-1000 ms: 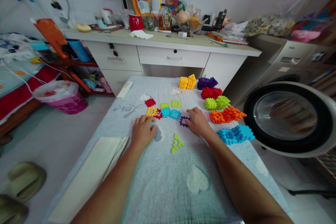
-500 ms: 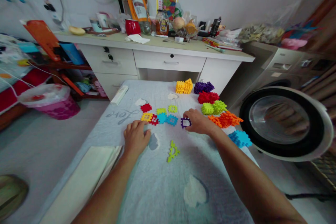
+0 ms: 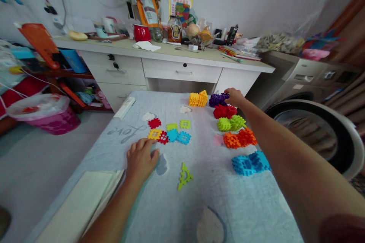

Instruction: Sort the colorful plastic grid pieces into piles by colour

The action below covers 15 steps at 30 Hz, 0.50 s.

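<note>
Purple toothed pieces make up a stack (image 3: 216, 100) right at the right hand (image 3: 234, 97), whose fingertips are on its right side; far off and partly hidden, so whether they pinch a piece or just touch can't be made out. Hands well apart. Left hand (image 3: 141, 161) lies palm down on the grey-blue cloth (image 3: 211, 182), fingers loosely spread, gripping nothing visible, fingertips at the near edge of a yellow window square (image 3: 154, 134), touching or just short of it. Running right from those fingertips: red window square (image 3: 163, 137), solid blue piece (image 3: 172, 135), blue window square (image 3: 184, 138). Just beyond that row: solid red piece (image 3: 154, 123), lime piece (image 3: 172, 126), lime window square (image 3: 185, 124). Lime triangle (image 3: 181, 179) lies alone, right of the left hand. Around the right hand, stacks by colour: yellow stack (image 3: 198, 99) to its left, red stack (image 3: 224, 111) just nearer, then lime stack (image 3: 231, 123), orange stack (image 3: 240, 138) and blue stack (image 3: 251, 163) coming back toward the body beside the right forearm. Step in hand, best read: handling the purple stack one-handed, left hand resting; putting down or picking up, unclear. Next move seems to call for light fingertips, clearing the purple without toppling it or nudging the red stack, left hand quiet so the loose row isn't disturbed.
</note>
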### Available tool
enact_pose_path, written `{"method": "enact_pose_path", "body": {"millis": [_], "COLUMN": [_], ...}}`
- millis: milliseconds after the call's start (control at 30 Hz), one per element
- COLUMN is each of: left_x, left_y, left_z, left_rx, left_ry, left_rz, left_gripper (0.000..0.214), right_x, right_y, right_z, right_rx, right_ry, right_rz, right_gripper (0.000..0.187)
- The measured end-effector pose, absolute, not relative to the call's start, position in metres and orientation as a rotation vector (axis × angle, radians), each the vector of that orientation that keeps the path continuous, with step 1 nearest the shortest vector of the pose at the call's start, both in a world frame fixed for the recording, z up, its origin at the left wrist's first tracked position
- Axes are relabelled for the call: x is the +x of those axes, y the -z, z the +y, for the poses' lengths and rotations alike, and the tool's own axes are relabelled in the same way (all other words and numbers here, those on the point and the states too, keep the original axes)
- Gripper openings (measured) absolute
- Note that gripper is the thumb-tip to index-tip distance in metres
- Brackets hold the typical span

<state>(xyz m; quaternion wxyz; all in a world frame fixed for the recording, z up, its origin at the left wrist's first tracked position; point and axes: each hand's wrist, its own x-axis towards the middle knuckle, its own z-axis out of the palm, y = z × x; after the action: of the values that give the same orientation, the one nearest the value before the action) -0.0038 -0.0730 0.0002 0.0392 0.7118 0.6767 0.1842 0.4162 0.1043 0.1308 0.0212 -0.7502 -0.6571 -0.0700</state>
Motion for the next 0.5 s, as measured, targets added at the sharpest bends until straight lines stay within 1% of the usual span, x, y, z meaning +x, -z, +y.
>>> {"method": "enact_pose_path", "body": {"millis": [300,500], "left_x": [-0.004,-0.005], "left_y": [-0.002,0.001], "left_z": [-0.072,-0.072], "left_rx": [2.177,2.195], "left_ry": [-0.563,-0.588], "left_rz": [2.068,2.069], "left_gripper": [0.033,0.033], "right_x": [0.406,0.409], "right_y": [-0.115,-0.107], "right_z": [0.149,0.151], "right_rx": [-2.415,-2.417], "right_ry": [0.123,0.137], "right_rz": [-1.980,-1.915], "right_gripper": [0.046,0.048]}}
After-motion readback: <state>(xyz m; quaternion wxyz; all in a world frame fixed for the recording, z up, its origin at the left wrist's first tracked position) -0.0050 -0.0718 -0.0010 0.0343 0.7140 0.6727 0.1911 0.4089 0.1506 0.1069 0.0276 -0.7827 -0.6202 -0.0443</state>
